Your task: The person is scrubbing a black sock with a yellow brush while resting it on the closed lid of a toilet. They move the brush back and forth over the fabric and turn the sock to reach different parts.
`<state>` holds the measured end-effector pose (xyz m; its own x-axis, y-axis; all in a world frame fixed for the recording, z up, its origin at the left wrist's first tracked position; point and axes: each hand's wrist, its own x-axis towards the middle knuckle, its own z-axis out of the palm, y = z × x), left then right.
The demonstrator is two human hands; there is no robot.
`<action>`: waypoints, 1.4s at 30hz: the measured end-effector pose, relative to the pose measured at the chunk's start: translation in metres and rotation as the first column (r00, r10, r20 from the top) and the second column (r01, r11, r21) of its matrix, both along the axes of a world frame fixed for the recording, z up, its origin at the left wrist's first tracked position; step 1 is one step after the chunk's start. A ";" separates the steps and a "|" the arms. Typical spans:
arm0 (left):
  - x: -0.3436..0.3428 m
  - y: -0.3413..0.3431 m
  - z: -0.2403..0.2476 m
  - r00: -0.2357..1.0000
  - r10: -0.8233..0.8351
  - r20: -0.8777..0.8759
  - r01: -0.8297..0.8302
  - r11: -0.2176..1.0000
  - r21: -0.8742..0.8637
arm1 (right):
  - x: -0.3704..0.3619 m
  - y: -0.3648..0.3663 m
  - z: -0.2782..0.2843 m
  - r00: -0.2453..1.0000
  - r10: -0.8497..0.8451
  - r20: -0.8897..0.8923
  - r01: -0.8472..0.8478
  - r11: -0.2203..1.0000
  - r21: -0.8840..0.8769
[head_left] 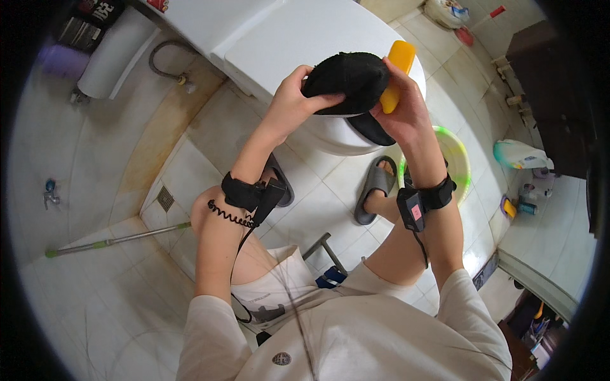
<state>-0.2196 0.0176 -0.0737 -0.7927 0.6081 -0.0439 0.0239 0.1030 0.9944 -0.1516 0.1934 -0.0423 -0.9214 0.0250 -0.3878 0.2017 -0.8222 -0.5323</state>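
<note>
Fingers of both hands clamp a black cloth (348,79): left hand (293,98) at nine o'clock, right hand (400,108), also gripping a yellow brush (398,63), at three.

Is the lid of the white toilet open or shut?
Shut. The white toilet lid lies flat and unbroken over the bowl, beneath the black cloth held by the left hand and right hand.

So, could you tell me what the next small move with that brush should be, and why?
Probably draw the yellow brush across the black shoe. The left hand grips the shoe from its side, the right hand holds the brush against the shoe's far edge, and both are raised above the closed white toilet, so a stroke looks ready.
</note>
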 end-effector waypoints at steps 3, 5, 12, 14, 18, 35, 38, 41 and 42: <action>-0.002 0.006 -0.014 0.997 0.074 -0.027 -0.075 0.996 -0.040 | 0.001 -0.007 0.003 0.999 -0.042 0.005 0.042 0.999 0.001; 0.004 0.012 -0.007 0.965 0.193 0.180 -0.186 0.981 -0.054 | 0.000 -0.007 0.003 0.996 -0.067 0.050 0.068 0.998 -0.012; 0.013 0.009 0.007 0.772 0.030 0.635 -0.315 0.885 0.342 | -0.008 0.007 0.005 0.994 -0.039 0.106 0.001 0.942 0.336; 0.017 0.011 0.010 0.660 -0.054 0.750 -0.417 0.804 0.425 | -0.010 0.012 0.006 0.995 -0.058 0.081 0.023 0.924 0.381; 0.018 0.011 0.019 0.618 -0.156 0.771 -0.449 0.735 0.508 | -0.017 0.016 0.000 0.995 -0.100 -0.006 0.090 0.867 0.490; 0.018 0.018 0.013 0.843 0.052 0.535 -0.264 0.907 0.327 | -0.036 0.006 -0.033 0.989 -0.096 -0.114 0.098 -0.159 0.982; 0.012 0.019 -0.003 0.862 0.203 0.464 -0.341 0.910 0.237 | -0.027 -0.003 -0.012 0.977 -0.045 -0.207 0.183 -0.318 0.930; 0.012 0.023 -0.005 0.865 0.243 0.439 -0.352 0.918 0.184 | -0.018 -0.016 -0.010 0.990 0.117 -0.083 0.123 -0.402 0.907; 0.013 0.025 -0.004 0.864 0.243 0.441 -0.352 0.917 0.185 | -0.016 -0.024 -0.011 0.987 0.160 -0.013 0.083 -0.443 0.893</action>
<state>-0.2064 0.0428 -0.0773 -0.8832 0.3792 -0.2759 -0.3735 -0.2130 0.9029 -0.1679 0.1699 -0.0534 -0.9607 0.1830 0.2088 0.0572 0.8662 -0.4964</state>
